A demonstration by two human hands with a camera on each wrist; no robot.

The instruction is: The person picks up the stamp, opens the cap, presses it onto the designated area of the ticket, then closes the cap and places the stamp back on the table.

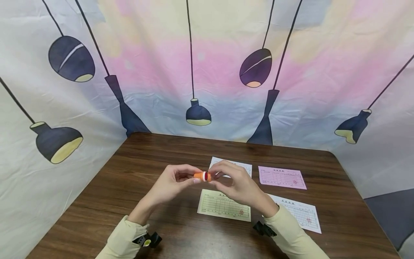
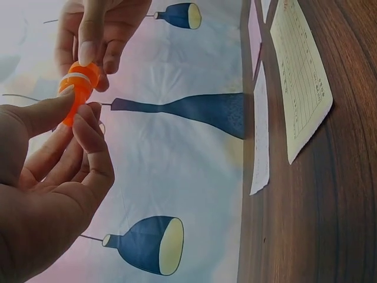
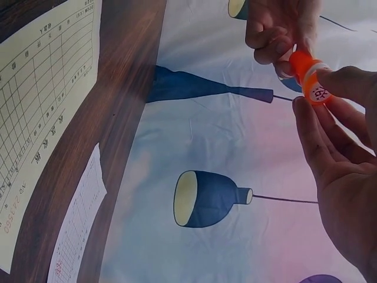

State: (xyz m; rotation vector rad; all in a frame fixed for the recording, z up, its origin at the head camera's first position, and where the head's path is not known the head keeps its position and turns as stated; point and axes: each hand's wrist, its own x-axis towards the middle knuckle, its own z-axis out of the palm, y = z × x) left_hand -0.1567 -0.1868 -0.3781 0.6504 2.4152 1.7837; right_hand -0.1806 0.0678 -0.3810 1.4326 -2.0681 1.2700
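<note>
A small orange stamp [image 1: 198, 175] is held up above the table between both hands. My left hand [image 1: 173, 182] pinches its body between thumb and fingers. With thumb and fingertips, my right hand [image 1: 237, 181] grips the orange cap [image 1: 209, 177] at the other end. A white ring and a dark red patch show between body and cap in the head view; whether the two parts touch I cannot tell. In the right wrist view, the cap's end [image 3: 320, 93] bears a white disc with dark characters.
Below the hands lies a yellow form [image 1: 223, 207]. A white form [image 1: 299, 212] is partly under the right forearm, a pink form [image 1: 281, 177] lies behind it, and another white form [image 1: 240, 166] is partly hidden by the right hand. A printed cloth backdrop [image 1: 168, 90] borders the wooden table [image 1: 142, 158].
</note>
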